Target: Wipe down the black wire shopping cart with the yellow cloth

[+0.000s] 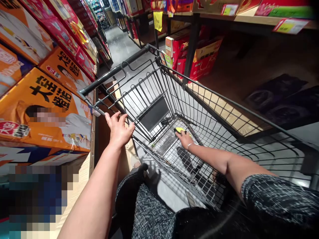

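A dark metal shopping cart [206, 91] stands before me, its wire basket tilted across the view. My left hand [119, 129] rests at the near side rail by the handle bar, fingers spread and slightly bent. Down inside the basket, my right hand [184, 139] has its fingers wrapped over a small yellow-and-black object [179, 129], close to the wire floor. The object's exact kind is hidden by the fingers. A dark flat panel [156, 113] is fixed to the fold-down grid at the cart's handle end.
Orange boxes [50, 109] are stacked on a wooden-edged shelf at left. Red gift bags [204, 59] stand on a low shelf beyond the cart. Dark packages [279, 96] lie under the right shelf. A grey aisle floor [119, 39] runs away at the top.
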### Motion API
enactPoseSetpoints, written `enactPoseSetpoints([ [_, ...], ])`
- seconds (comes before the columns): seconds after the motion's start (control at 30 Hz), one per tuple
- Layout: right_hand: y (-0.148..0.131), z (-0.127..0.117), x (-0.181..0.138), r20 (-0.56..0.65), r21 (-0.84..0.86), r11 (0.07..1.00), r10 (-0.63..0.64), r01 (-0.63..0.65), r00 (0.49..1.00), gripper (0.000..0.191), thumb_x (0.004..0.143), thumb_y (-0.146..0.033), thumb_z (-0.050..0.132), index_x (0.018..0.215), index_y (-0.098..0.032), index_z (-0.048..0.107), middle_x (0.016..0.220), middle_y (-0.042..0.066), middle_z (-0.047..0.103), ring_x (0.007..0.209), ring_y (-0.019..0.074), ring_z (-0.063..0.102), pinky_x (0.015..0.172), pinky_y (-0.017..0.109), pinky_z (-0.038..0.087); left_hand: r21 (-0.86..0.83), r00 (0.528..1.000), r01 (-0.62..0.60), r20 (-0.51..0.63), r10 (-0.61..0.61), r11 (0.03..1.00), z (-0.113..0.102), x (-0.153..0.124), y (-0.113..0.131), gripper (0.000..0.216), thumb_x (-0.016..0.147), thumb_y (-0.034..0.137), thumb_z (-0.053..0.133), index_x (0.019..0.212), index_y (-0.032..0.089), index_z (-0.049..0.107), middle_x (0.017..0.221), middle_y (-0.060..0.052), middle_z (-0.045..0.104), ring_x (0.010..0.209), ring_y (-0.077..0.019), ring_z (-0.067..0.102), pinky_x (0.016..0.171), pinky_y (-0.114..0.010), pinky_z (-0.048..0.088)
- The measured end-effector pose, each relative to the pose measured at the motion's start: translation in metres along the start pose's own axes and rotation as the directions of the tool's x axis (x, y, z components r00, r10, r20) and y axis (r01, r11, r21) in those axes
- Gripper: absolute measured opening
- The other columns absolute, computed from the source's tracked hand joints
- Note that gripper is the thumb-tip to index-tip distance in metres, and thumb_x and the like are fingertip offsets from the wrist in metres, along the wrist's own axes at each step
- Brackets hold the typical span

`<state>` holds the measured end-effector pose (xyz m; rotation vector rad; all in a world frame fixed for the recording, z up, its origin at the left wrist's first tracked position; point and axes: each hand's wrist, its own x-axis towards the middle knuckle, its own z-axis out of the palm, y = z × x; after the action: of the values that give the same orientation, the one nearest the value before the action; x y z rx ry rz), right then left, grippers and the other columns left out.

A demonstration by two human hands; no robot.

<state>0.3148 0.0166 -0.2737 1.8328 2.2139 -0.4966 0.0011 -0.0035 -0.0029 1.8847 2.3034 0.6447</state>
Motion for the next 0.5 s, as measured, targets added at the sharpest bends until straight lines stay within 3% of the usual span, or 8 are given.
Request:
enactPoseSetpoints([
  [0.07,-0.028,0.018,-0.027,0.052,0.061,0.985,-0.164,0.161,0.985,0.085,0.085,-0.008,0.048,0.16,-0.048,0.035,0.162,0.011,0.037,0.13,0.0343,0.05,0.096,0.048,0.054,-0.006,1.0,0.008,0.003,-0.008,1.0,0.0,0.0,0.0,0.047,0.082,0.035,0.063,0.127,0.02,0.068,0.154,-0.013,0.042,0.161,-0.0392,-0.004,0.133,-0.055,0.007],
  [0.17,-0.06,0.034,-0.064,0.093,0.14,0.916,-0.389,0.375,0.916,0.091,0.082,-0.006,0.048,0.153,-0.063,0.036,0.16,-0.002,0.042,0.133,0.0251,0.052,0.103,0.041,0.053,-0.005,1.0,0.013,0.01,-0.013,1.0,0.0,0.001,-0.001,0.049,0.082,0.035,0.063,0.128,0.02,0.068,0.154,-0.013,0.042,0.161,-0.0398,-0.003,0.133,-0.054,0.006],
  [0.27,-0.064,0.036,-0.081,0.095,0.115,0.857,-0.512,0.502,0.854,0.091,0.084,-0.007,0.047,0.152,-0.065,0.033,0.161,-0.006,0.041,0.133,0.0207,0.052,0.108,0.039,0.05,-0.005,1.0,0.002,0.013,-0.002,1.0,-0.001,0.0,-0.002,0.05,0.082,0.036,0.063,0.128,0.018,0.069,0.155,-0.014,0.042,0.161,-0.0408,-0.003,0.133,-0.054,0.006],
  [0.37,-0.032,0.023,-0.07,0.126,0.01,0.833,-0.549,0.553,0.826,0.086,0.087,-0.004,0.042,0.15,-0.063,0.041,0.16,-0.005,0.043,0.132,0.023,0.051,0.106,0.04,0.05,-0.03,1.0,0.011,0.002,-0.011,0.999,0.0,-0.001,-0.003,0.05,0.08,0.035,0.065,0.127,0.021,0.069,0.155,-0.013,0.041,0.161,-0.0392,-0.004,0.133,-0.053,0.007],
  [0.43,0.005,0.009,-0.053,0.125,-0.049,0.87,-0.482,0.491,0.867,0.082,0.088,-0.004,0.04,0.151,-0.056,0.046,0.16,0.0,0.044,0.131,0.0272,0.049,0.106,0.045,0.05,-0.053,1.0,0.025,0.007,-0.025,0.998,0.0,-0.001,-0.003,0.051,0.078,0.034,0.066,0.127,0.022,0.069,0.156,-0.011,0.04,0.162,-0.0373,-0.006,0.133,-0.05,0.007],
  [0.5,0.046,-0.007,-0.036,0.092,-0.109,0.937,-0.322,0.331,0.942,0.078,0.089,-0.007,0.041,0.158,-0.044,0.042,0.159,0.01,0.041,0.128,0.0331,0.049,0.102,0.052,0.05,-0.07,0.999,0.033,0.018,-0.032,0.997,0.001,0.003,-0.004,0.052,0.076,0.033,0.067,0.127,0.023,0.069,0.157,-0.01,0.039,0.162,-0.0362,-0.007,0.134,-0.047,0.005],
])
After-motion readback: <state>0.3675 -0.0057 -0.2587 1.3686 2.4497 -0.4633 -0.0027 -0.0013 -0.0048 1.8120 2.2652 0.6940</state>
